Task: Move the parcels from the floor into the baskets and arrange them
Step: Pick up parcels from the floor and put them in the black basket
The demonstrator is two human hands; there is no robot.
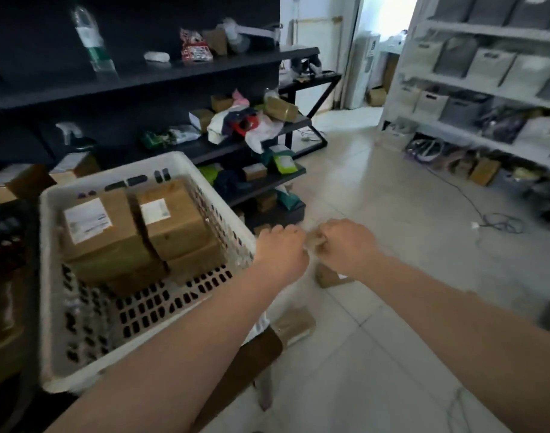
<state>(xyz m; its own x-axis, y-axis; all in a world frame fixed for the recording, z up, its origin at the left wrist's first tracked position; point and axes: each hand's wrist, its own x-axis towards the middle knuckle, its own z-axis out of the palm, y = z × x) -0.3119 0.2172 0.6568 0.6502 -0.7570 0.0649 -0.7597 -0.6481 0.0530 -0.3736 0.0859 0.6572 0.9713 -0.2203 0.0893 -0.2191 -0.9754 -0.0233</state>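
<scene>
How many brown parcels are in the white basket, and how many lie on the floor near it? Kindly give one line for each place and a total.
Parcels in the white basket, labelled tops showing: 2
Parcels on the floor: 2
Total: 4
More boxes may lie under the top two; blur hides this.

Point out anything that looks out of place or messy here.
Two parcels still lie on the floor, one below the hands and one by the basket's corner. On the black shelf a heap of bags spills over the edge. A loose cable trails across the tiles. The boxes in the basket sit neatly.
</scene>
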